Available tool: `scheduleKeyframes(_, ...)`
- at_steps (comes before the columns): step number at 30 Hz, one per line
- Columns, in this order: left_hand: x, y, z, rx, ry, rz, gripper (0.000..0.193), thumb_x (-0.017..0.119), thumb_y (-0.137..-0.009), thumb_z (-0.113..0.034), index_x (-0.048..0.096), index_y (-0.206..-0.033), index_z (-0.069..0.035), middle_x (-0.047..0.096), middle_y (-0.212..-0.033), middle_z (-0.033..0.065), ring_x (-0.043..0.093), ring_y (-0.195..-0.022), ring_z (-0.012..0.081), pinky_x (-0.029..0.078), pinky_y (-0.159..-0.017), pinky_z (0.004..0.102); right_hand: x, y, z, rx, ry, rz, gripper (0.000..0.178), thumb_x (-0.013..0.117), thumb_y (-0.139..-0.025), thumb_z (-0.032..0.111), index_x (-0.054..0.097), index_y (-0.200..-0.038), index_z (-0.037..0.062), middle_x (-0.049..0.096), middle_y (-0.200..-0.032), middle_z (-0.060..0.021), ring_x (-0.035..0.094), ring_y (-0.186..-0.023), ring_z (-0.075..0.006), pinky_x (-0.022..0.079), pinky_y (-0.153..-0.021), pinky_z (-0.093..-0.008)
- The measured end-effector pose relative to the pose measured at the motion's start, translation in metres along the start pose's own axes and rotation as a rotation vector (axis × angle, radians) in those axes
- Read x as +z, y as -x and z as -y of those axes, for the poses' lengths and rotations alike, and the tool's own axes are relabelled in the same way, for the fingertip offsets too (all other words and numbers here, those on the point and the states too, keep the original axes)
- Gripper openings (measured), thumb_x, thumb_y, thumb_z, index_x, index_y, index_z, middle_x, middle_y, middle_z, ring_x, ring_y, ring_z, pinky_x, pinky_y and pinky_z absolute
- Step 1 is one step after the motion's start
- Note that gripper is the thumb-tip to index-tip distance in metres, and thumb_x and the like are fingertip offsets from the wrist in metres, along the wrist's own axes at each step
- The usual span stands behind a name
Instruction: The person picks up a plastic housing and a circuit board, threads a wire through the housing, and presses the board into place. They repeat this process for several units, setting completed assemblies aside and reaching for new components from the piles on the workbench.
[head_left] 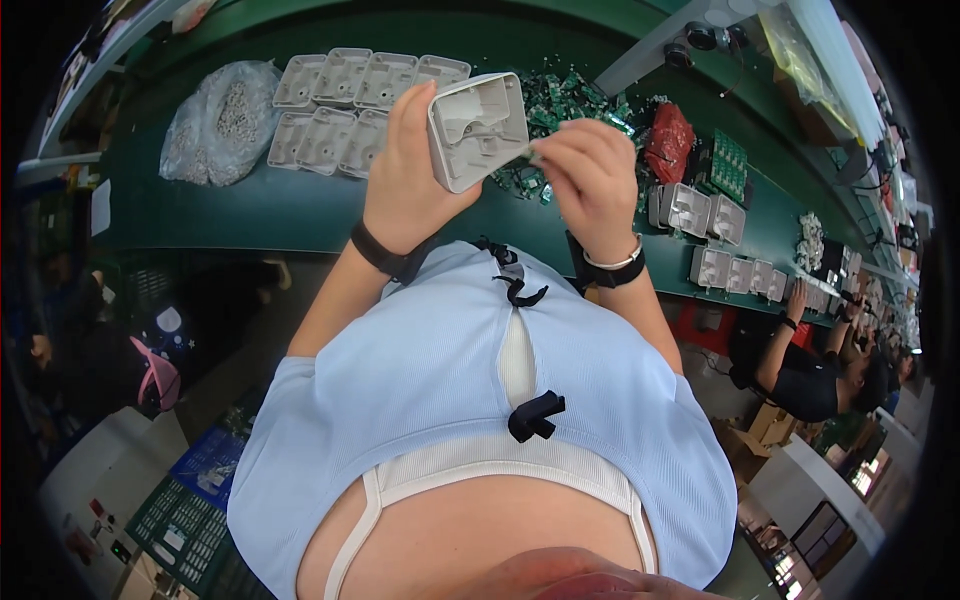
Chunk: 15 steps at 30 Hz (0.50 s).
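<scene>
My left hand (405, 175) grips a light grey plastic housing (468, 165), an open box with moulded posts and ribs inside. Its open side is tilted up above the green workbench (310, 215). Close to the housing's right rim, the fingers of my right hand (595, 175) are pinched together. A small greenish bit shows at those fingertips, too small to name. Behind both hands lies a loose heap of small green circuit boards (565, 100), partly hidden by the housing and my right hand.
Two rows of grey housings (325, 135) and a clear bag of small pale parts (225, 120) are at the left. To the right are a red bag (670, 140), a green board panel (729, 165) and more housings (688, 208). A co-worker's arm (785, 335) reaches onto the bench farther right.
</scene>
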<state>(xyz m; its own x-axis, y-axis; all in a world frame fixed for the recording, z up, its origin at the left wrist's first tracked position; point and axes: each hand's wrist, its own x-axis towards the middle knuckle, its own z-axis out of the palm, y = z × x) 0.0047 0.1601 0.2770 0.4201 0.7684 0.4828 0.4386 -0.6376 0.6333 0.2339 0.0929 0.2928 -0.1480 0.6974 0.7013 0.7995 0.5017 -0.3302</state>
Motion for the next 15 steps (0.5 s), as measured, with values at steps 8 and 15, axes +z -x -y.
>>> scheduleKeyframes(8, -0.003, 0.003, -0.005, 0.043, -0.003, -0.049, 0.109, 0.091, -0.063, -0.018, 0.031, -0.153, -0.004, 0.042, -0.15, 0.0208, 0.052, -0.133, 0.0414, 0.051, -0.103, 0.0448, 0.008, 0.002, 0.024, 0.056, -0.312, 0.28, 0.023, 0.081, -0.078, 0.007, 0.075, -0.1, 0.0071, 0.073, -0.107, -0.0067, 0.068, -0.098, -0.0273, 0.05, -0.085, -0.0371)
scheduleKeyframes(15, -0.003, 0.007, -0.003, -0.066, 0.079, -0.01, 0.109, 0.091, -0.063, -0.019, 0.03, -0.153, -0.005, 0.041, -0.15, 0.0205, 0.051, -0.134, 0.0402, 0.05, -0.104, 0.0441, 0.014, 0.011, 0.019, 0.091, -0.431, 0.234, 0.019, 0.081, -0.08, 0.007, 0.075, -0.099, 0.0058, 0.072, -0.107, -0.0074, 0.067, -0.098, -0.0256, 0.05, -0.086, -0.0364)
